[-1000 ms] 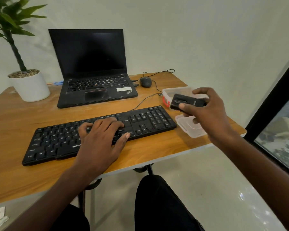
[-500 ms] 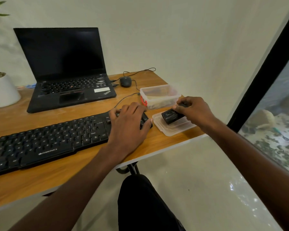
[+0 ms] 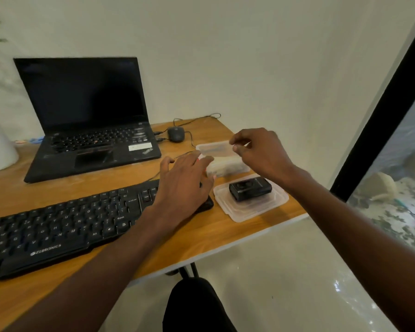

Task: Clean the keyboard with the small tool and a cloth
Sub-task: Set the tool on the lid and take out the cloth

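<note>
Head view: small black rectangular tool, released since a moment ago, lies on clear plastic lid right of black keyboard; right hand fingers loosely curled, empty, over clear container; left hand fingers spread. Cloth retrieval likely.

The black keyboard lies flat on the wooden desk, long and slightly slanted, its right end running toward two o'clock; white lettering on its front edge reads ZEBRONICS. Part of that right end is covered from view. At three o'clock from it, just beside its corner, sits the small tool — a black, boxy device lying flat on a clear plastic lid. At twelve o'clock from the lid stands a clear plastic container, open-topped — its contents too blurred to tell, possibly a cloth.
</note>
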### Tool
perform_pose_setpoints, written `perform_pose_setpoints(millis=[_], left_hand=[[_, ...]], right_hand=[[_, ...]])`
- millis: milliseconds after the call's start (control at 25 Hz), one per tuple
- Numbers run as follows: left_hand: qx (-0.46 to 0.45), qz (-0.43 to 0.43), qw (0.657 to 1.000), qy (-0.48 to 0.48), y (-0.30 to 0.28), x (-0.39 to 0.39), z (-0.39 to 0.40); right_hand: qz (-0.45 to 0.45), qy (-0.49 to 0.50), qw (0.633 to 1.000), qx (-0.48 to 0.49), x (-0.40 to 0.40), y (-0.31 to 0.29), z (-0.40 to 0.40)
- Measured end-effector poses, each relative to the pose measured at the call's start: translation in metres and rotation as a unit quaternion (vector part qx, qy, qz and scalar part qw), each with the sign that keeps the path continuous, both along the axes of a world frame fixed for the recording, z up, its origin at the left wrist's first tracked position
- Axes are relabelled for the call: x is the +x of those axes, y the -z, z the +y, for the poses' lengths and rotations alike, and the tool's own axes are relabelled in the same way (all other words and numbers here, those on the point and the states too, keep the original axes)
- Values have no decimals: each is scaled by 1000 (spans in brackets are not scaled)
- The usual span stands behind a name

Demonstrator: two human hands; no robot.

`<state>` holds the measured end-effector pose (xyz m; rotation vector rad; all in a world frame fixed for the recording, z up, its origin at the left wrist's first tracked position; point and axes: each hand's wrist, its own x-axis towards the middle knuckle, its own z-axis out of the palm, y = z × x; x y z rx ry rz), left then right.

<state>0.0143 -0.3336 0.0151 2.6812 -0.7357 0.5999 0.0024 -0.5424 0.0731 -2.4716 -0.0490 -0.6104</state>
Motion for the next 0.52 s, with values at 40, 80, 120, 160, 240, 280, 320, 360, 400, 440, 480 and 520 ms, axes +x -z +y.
perform_pose_setpoints(millis=[40, 80, 120, 160, 240, 280, 320, 360, 400, 440, 480, 520], left_hand=[[8, 8, 1000, -1, -5, 6, -3], [13, 22, 1000, -2, -8, 11, -6], [18, 37, 999, -2, -11, 16, -8], [22, 47, 999, -1, -13, 18, -9], [31, 46, 998, 4, -16, 20, -12], [36, 44, 998, 9, -18, 22, -12], [45, 45, 998, 15, -20, 24, -11], [56, 48, 997, 21, -22, 26, -10], [72, 51, 996, 26, -23, 26, -9], [88, 52, 994, 28, -24, 26, -8], [99, 50, 993, 30, -25, 25, -8], [102, 49, 993, 30, -25, 25, -7]], right_hand=[[25, -20, 999, -35, 17, -4, 2], [58, -29, 995, -80, 34, -6, 2], [99, -34, 986, -127, 51, -7, 2], [145, -40, 974, -171, 66, -7, 1], [224, -58, 944, -237, 90, -2, 0], [249, -62, 933, -252, 99, 1, 0], [263, -61, 929, -254, 107, 6, 0], [269, -56, 928, -251, 112, 10, -1], [269, -49, 929, -247, 116, 13, -1], [269, -44, 930, -249, 118, 15, 0], [266, -42, 929, -252, 120, 16, 1], [261, -42, 930, -256, 121, 14, 2]])
